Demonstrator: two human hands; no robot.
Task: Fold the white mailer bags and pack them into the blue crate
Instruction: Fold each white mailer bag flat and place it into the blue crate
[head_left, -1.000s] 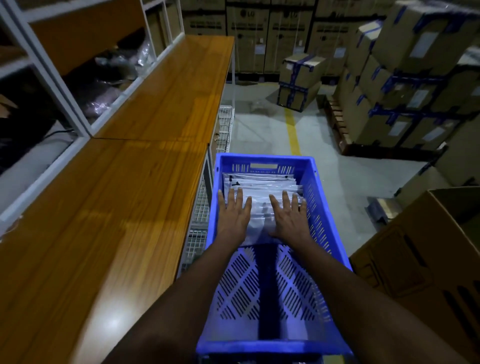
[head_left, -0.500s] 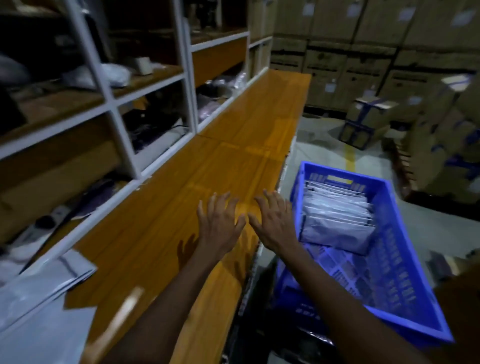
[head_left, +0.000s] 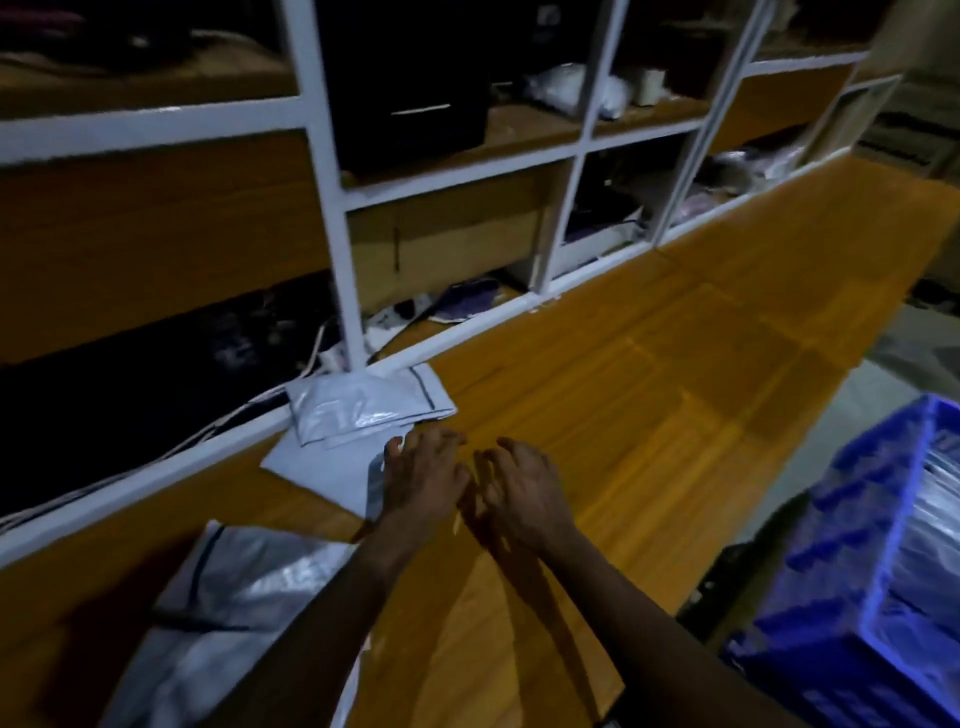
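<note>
A small stack of white mailer bags (head_left: 358, 415) lies on the wooden bench (head_left: 649, 405) against the white shelf frame. My left hand (head_left: 423, 480) hovers at the stack's right edge, fingers loosely bent, over the lowest bag; whether it touches the bag is unclear. My right hand (head_left: 524, 488) is beside it over bare wood, holding nothing. A larger white mailer bag (head_left: 228, 613) lies near the bench's front left, partly under my left forearm. The blue crate (head_left: 852, 566) stands at the right, below the bench, with folded white bags (head_left: 930, 525) inside.
A white-framed shelf unit (head_left: 332, 218) runs along the back of the bench, its compartments holding dark items, cardboard and plastic-wrapped goods. Grey floor shows between bench and crate at the right.
Both hands left the bags in the crate and swung left across the bench to the stack of mailer bags. The view turned left with them.
</note>
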